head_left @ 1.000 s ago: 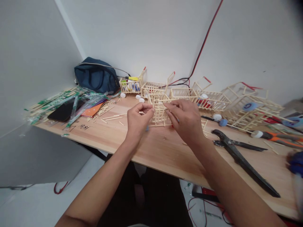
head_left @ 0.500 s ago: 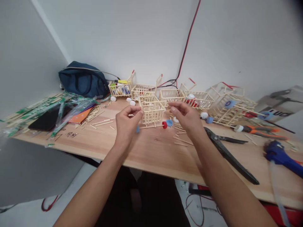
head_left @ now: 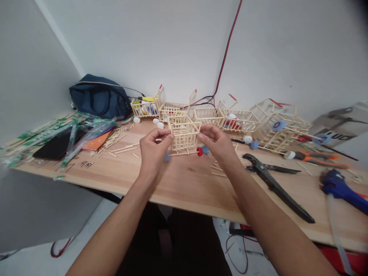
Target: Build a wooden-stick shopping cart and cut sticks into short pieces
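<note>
A small cart made of wooden sticks stands on the table in front of me, with a red bottle cap and blue caps as wheels low on it. My left hand pinches the cart's left side between thumb and fingers. At its right side, my right hand closes thumb and fingers on the stick frame near the upper corner. The fingers partly cover both sides of the cart. A blue cap lies by the red one, below my right hand.
Several other stick carts line the wall. Black cutting pliers, orange-handled pliers and a blue glue gun lie at the right. A blue bag, a phone, plastic wrappers and loose sticks occupy the left.
My right hand has moved left, from beside the cart onto its right side, and its fingers have closed there. My left hand keeps its hold on the left side.
</note>
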A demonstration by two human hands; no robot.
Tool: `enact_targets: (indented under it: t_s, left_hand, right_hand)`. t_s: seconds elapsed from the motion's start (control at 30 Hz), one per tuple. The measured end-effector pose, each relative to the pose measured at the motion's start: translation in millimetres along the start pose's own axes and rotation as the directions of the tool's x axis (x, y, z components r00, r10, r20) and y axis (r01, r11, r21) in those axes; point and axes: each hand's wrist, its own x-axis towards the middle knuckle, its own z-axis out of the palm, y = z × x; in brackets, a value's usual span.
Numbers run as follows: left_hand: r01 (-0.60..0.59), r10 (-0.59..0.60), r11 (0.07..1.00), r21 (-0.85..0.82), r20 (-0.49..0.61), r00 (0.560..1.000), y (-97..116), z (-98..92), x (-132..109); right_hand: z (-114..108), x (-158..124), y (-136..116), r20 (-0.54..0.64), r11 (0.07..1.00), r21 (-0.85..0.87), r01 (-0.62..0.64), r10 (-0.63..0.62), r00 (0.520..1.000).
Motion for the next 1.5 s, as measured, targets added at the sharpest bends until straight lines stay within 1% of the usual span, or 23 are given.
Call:
enact_targets:
  t_s: [0.2,0.47,0.77,0.83,0.87,0.9,0.93,0.97,1.0,1.03,1.07,1.1,1.13,1.23,1.33,1.5]
  left_hand:
    - [0.0,0.0,1.0,0.0,0.009,1.0,2,-0.6,-1]
    - [-0.015,0.015,1.0,0.012,0.013,1.0,1,-0.4,0]
    - [0.005,-0.005,1.0,0.02,0.005,1.0,2,-0.6,0]
    - [0.009,-0.009,1.0,0.004,0.005,1.0,1,-0.5,0]
    - [0.008,-0.008,1.0,-0.002,0.003,1.0,1,-0.4,0]
    - [0.006,-0.006,1.0,-0.007,0.002,1.0,0,-0.4,0]
    - [0.005,-0.005,1.0,-0.008,0.002,1.0,0,-0.4,0]
    - [0.004,-0.004,1.0,-0.008,0.003,1.0,0,-0.4,0]
    - [0.004,-0.004,1.0,-0.008,0.005,1.0,0,-0.4,0]
    - [0.005,-0.005,1.0,-0.009,0.006,1.0,1,-0.4,0]
    - [0.007,-0.007,1.0,-0.008,0.007,1.0,1,-0.4,-1]
    - [0.007,-0.007,1.0,-0.007,0.007,1.0,2,-0.4,-1]
    - [0.007,-0.007,1.0,-0.005,0.006,1.0,2,-0.5,-1]
    - [0.004,-0.003,1.0,-0.004,0.009,1.0,3,-0.9,-1]
    - [0.004,-0.004,1.0,-0.021,0.017,1.0,1,-1.3,0]
    - [0.016,-0.015,0.999,-0.047,0.027,1.0,-3,-0.9,1]
  right_hand:
    - [1,0,0,-0.023,1.0,-0.025,0.001,-0.001,1.0]
    - [3,1,-4,-0.021,0.999,-0.045,-0.019,0.018,1.0]
    - [3,3,-1,-0.004,0.996,-0.087,0.007,-0.007,1.0]
    - [3,0,-5,-0.039,0.99,-0.138,0.026,-0.032,0.999]
    - [3,-3,-8,-0.091,0.98,-0.188,0.059,-0.077,0.993]
    - [3,-6,-12,-0.149,0.959,-0.261,0.114,-0.156,0.976]
    - [4,-10,-17,-0.187,0.918,-0.349,0.19,-0.267,0.946]
    - [5,-14,-22,-0.186,0.851,-0.443,0.281,-0.394,0.9]
    - [7,-18,-26,-0.135,0.764,-0.525,0.375,-0.51,0.85]
    - [9,-22,-29,-0.049,0.669,-0.583,0.461,-0.595,0.802]
    - [13,-24,-30,0.048,0.584,-0.614,0.53,-0.643,0.764]
    - [17,-25,-30,0.133,0.519,-0.628,0.58,-0.663,0.737]
    - [21,-25,-29,0.197,0.473,-0.636,0.609,-0.664,0.721]
    - [31,-20,-24,0.303,0.4,-0.655,0.641,-0.638,0.708]
    - [37,-14,-21,0.345,0.357,-0.673,0.647,-0.622,0.703]
    - [39,-12,-21,0.362,0.318,-0.676,0.665,-0.642,0.676]
